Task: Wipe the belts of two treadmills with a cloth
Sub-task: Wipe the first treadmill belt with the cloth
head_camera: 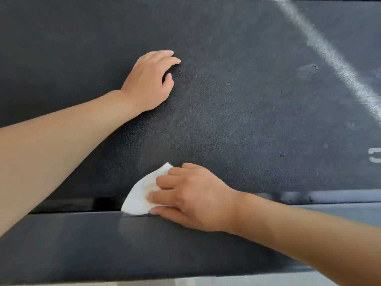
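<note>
A dark, textured treadmill belt [237,104] fills most of the head view. My left hand [149,81] rests flat on the belt at upper centre, fingers spread and relaxed. A folded white cloth [142,193] lies at the belt's near edge, where it meets the smooth side rail [82,240]. My right hand [189,195] presses the cloth down with straight fingers, covering its right part.
A pale diagonal streak [329,56] crosses the belt at upper right, with a few faint marks near it. A white printed mark [374,157] sits at the right edge. A narrow dark gap [78,204] runs between belt and rail at left.
</note>
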### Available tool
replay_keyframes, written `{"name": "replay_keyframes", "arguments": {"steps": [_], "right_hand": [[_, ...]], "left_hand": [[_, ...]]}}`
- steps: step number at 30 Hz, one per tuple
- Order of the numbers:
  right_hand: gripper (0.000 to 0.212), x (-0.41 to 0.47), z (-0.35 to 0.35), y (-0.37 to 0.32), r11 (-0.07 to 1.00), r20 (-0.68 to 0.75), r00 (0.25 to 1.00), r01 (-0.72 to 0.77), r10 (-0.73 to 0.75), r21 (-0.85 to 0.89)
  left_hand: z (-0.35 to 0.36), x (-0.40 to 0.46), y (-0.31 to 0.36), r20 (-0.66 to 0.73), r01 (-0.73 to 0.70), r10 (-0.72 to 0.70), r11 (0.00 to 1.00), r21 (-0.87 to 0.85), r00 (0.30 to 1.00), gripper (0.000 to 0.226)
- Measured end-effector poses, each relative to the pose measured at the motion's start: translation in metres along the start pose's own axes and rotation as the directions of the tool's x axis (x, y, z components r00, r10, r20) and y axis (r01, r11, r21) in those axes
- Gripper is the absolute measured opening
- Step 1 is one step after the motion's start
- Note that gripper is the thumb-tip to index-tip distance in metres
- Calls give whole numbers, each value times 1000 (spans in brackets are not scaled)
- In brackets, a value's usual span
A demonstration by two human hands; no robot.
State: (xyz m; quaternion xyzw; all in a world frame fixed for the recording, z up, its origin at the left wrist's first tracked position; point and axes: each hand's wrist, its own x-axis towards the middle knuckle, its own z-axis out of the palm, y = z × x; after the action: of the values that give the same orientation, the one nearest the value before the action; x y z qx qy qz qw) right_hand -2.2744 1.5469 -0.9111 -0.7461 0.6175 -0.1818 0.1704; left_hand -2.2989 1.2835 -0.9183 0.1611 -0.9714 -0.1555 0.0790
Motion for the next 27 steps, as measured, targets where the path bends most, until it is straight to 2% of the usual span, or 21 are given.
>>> {"name": "replay_keyframes", "arguments": {"steps": [6, 9, 12, 17, 21, 24, 26, 27], "right_hand": [[29, -55, -30, 30, 999, 59, 998, 37, -37, -2], [27, -110, -57, 54, 999, 96, 995, -13, 17, -41], [27, -133, -65, 63, 993, 65, 995, -69, 76, -99], [27, -78, -33, 31, 998, -31, 999, -29, 27, -57], [35, -18, -7, 11, 996, -8, 999, 40, -41, -76], [33, -28, -15, 28, 993, 30, 995, 95, -93, -77], [29, -43, -31, 54, 996, -39, 997, 64, -67, -67], [27, -49, -43, 71, 998, -102, 995, -4, -3, -68]], "left_hand": [[-3, -8, -2, 45, -37, 37, 999, -12, 998, 51], [2, -15, -6, 14, -65, 65, 998, -19, 998, 49], [10, -16, -2, -47, -55, 55, 999, -2, 997, 50], [9, -13, 4, -75, -43, 43, 999, 7, 996, 49], [12, -6, 9, -55, -42, 42, 999, 14, 998, 50], [12, -4, 17, -19, -33, 33, 999, 3, 999, 49], [11, -8, 17, 3, -33, 33, 999, -3, 999, 49], [11, -9, 17, 14, -41, 41, 999, -8, 999, 49]]}}
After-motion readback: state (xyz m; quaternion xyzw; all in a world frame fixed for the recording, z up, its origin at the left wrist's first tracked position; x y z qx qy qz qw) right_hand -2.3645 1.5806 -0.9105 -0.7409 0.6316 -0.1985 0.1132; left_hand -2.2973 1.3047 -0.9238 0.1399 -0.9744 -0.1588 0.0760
